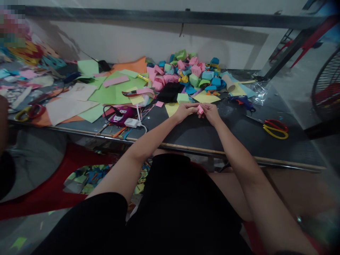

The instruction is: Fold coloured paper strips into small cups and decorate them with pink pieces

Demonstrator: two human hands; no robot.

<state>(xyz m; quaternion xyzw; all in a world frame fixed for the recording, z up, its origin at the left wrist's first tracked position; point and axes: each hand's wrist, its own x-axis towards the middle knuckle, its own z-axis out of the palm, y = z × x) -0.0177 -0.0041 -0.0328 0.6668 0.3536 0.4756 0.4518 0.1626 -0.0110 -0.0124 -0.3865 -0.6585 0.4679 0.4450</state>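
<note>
A small pink paper piece (200,109) is pinched between my two hands above the dark table (196,132). My left hand (184,111) reaches it from the left, its fingers closed on the piece's left side. My right hand (210,112) grips the same piece from the right. Just beyond my hands lie yellow paper sheets (207,97) and a pale green folded block (182,98). Behind them rises a heap of folded paper pieces (195,71) in pink, blue, green and yellow.
Red-and-yellow scissors (276,129) and a blue glue gun (243,102) lie to the right. A purple power strip (123,117) with plugs sits left, beside spread paper sheets (111,88). A fan (328,85) stands far right; part of another person shows at the left edge.
</note>
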